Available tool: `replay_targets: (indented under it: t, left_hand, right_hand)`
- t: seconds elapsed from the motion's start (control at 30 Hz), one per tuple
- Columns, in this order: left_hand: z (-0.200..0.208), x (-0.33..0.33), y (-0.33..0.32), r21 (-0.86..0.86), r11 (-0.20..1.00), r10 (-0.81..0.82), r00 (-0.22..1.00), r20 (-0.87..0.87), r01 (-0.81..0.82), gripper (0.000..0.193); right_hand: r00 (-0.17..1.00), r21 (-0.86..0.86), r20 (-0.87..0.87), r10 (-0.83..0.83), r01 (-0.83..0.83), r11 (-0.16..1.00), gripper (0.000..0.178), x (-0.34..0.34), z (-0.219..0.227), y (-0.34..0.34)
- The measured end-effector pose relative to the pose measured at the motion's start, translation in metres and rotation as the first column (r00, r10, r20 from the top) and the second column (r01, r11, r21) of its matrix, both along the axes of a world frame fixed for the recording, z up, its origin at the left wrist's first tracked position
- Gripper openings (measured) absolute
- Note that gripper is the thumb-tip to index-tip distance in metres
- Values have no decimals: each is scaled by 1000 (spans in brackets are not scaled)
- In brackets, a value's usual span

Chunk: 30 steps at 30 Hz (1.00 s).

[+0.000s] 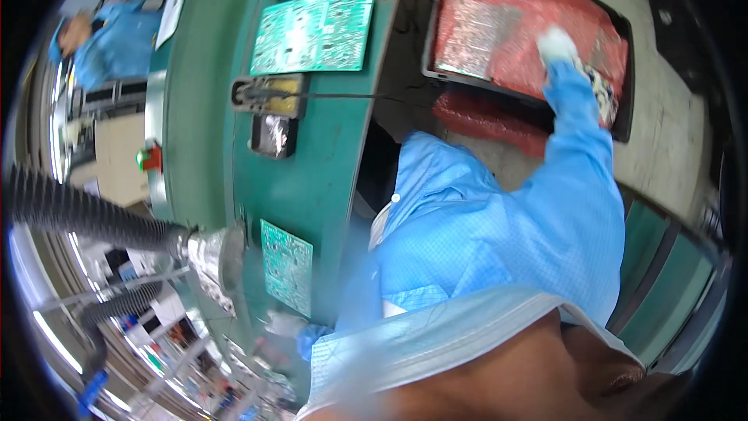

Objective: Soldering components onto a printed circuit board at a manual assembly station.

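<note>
My right hand [557, 45], in a white glove, reaches out over a black tray [429, 51] and touches the pink bubble wrap [518, 54] in it. Its fingers are washed out by glare, so their pose does not show. Part of a circuit board [467, 35] shows through the wrap on the tray's left side. At the lower left, my gloved left hand [284, 323] is close to the lower end of a small green circuit board [287, 269] on the green bench [331, 164]. Blur hides its fingers and whether they touch the board.
Two larger green circuit boards [312, 31] lie at the bench's far end. Nearer are a soldering iron stand [269, 96] and a small dark box [273, 136]. A black extraction hose [93, 203] comes in from the left. Beyond sits a person in blue [117, 43].
</note>
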<state>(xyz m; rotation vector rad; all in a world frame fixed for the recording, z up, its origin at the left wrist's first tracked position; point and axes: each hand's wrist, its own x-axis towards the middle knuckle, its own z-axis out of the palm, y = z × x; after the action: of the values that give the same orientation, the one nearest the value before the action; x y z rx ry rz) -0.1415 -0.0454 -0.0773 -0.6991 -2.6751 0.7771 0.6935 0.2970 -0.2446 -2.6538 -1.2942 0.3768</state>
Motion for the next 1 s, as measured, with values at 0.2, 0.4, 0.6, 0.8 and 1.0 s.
replay_targets:
  t: [0.2, 0.4, 0.6, 0.8, 1.0]
  left_hand:
    - [2, 18, 17, 941, 329, -140, 981, 136, -83, 40]
    - [1, 10, 13, 891, 407, 79, 979, 185, -201, 41]
    - [2, 12, 16, 871, 447, 88, 979, 184, -204, 39]
    - [-1, 7, 11, 883, 414, 19, 972, 235, -222, 39]
    - [-1, 13, 12, 936, 273, -68, 966, 251, -224, 40]
  right_hand:
    - [947, -223, 243, 212, -158, 962, 56, -6, -21, -61]
    - [937, -367, 343, 65, 70, 928, 44, -12, 13, -39]
    - [937, -235, 344, -62, 150, 960, 46, 74, 11, -74]
    - [899, -335, 406, 166, -23, 942, 43, 237, 45, -89]
    - [902, 538, -403, 153, 99, 837, 33, 223, 241, -29]
